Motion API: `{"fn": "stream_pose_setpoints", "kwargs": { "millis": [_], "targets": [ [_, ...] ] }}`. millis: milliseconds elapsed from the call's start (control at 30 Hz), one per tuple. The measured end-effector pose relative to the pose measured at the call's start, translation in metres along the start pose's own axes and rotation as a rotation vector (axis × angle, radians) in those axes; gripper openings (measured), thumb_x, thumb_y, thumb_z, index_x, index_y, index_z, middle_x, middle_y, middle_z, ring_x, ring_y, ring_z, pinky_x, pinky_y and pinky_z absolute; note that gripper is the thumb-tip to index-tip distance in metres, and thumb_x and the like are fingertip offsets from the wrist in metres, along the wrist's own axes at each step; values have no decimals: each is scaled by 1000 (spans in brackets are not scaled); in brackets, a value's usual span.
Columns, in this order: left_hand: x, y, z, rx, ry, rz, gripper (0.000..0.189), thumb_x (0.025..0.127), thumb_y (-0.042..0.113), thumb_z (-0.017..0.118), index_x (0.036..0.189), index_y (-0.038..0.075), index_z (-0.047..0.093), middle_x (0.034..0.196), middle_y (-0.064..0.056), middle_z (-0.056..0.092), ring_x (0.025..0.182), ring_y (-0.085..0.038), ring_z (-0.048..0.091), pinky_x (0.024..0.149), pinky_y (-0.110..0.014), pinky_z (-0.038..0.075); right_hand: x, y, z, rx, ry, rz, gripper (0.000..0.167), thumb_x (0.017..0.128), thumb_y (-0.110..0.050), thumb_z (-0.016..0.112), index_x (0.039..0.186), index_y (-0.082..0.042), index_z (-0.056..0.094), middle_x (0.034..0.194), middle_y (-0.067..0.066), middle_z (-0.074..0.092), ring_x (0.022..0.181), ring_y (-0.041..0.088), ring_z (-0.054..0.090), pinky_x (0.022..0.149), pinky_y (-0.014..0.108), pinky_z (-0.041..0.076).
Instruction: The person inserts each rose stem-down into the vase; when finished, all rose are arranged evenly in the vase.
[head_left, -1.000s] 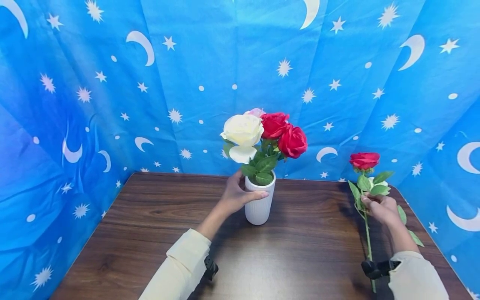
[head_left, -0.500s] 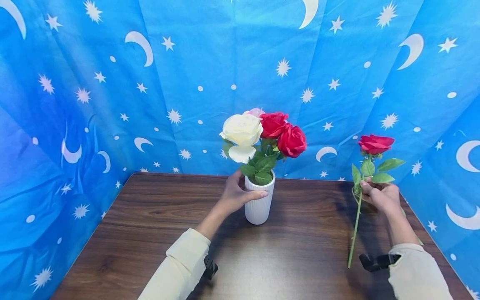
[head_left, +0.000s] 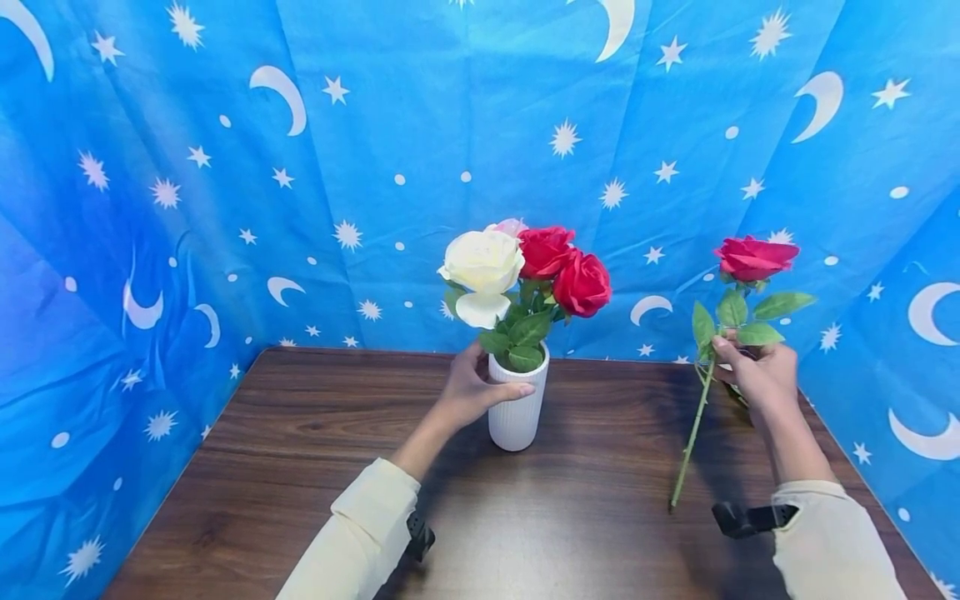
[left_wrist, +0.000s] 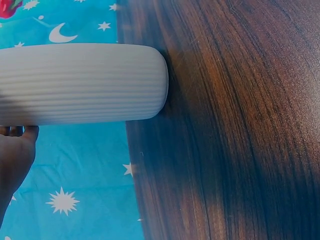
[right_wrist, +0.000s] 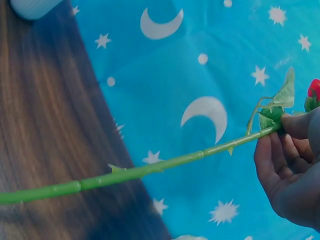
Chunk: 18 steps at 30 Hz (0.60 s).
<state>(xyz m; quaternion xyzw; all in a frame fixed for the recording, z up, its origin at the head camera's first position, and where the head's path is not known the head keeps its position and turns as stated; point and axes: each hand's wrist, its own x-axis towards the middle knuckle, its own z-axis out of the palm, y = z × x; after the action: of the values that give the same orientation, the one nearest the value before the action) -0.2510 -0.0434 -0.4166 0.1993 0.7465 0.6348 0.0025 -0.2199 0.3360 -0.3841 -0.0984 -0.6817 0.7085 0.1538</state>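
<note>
A white ribbed vase [head_left: 517,417] stands upright on the table, with a white rose [head_left: 482,262], two red roses [head_left: 582,284] and a pale pink bloom [head_left: 508,227] in it. My left hand [head_left: 474,390] grips the vase from its left side, thumb across the front just below the rim. Over at the right, my right hand [head_left: 767,373] pinches another red rose [head_left: 756,258] by the stem near its leaves. The bloom points up, and the long thorny green stem [right_wrist: 165,164] slants down toward the left. In the right wrist view only an edge of that red bloom shows.
The dark wooden table [head_left: 300,467] ends at a blue cloth backdrop [head_left: 420,100] with white moons and stars. A bit of greenery shows behind my right hand, mostly hidden by it. Black straps [head_left: 753,518] circle both wrists.
My right hand has lifted the red rose from the table's right side; its bloom rose and its stem end swung up and leftward. The left hand and vase have stayed put.
</note>
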Motion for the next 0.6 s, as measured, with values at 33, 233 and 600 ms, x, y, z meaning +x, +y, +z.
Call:
{"fn": "stream_pose_setpoints", "kwargs": {
  "millis": [33,233,600],
  "targets": [
    [0,0,0,1,0,2,66,76,17,87,135,9,59,129,-14,68,113,-22,69,99,-37,58,-1,-3,2,3,-10,-23,18,97,-8,65,90,-24,69,84,-20,67,72,-6,67,59,14,58],
    [-1,-1,-1,-7,-1,7,66,75,16,88,134,8,59,129,-14,68,113,-21,69,100,-37,58,-5,-17,13,45,-75,-149,14,97,-6,66,97,-20,67,85,-17,70,76,-6,70,59,15,59],
    [-1,0,-1,-28,-7,8,67,75,18,87,135,9,59,129,-14,68,112,-21,69,99,-36,58,-16,-52,38,242,-119,-257,20,93,6,64,96,-13,69,87,-8,71,80,1,73,63,18,61]
  ]
}}
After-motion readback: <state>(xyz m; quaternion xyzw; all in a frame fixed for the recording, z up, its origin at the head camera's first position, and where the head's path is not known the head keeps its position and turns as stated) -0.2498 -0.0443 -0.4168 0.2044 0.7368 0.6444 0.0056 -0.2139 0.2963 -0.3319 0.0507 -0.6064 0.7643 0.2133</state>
